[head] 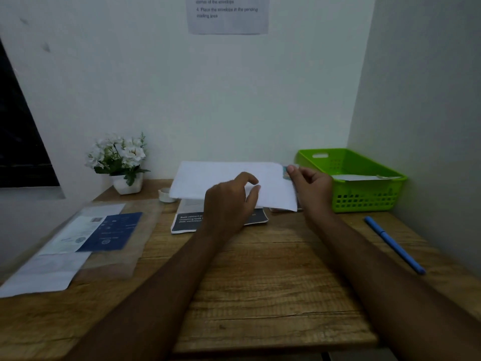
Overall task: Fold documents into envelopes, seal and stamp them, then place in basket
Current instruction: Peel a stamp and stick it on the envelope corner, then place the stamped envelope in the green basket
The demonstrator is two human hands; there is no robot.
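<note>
envelope (223,178): white, plain face up, raised off the desk, near edge tilted down. stamp (285,173): small, teal-ish, blurred, at its top right corner. left hand (229,204) grips the near edge; right hand (312,188) pinches the stamp corner. basket (364,199): green, slotted, far right; second envelope (364,177) lies inside.

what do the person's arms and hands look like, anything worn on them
Nothing worn shows. The left hand and right hand are bare, with no gloves, and both forearms are uncovered down to the picture's bottom edge: no sleeves, watch or bracelet. The picture is too dim and blurred to rule out rings.
</note>
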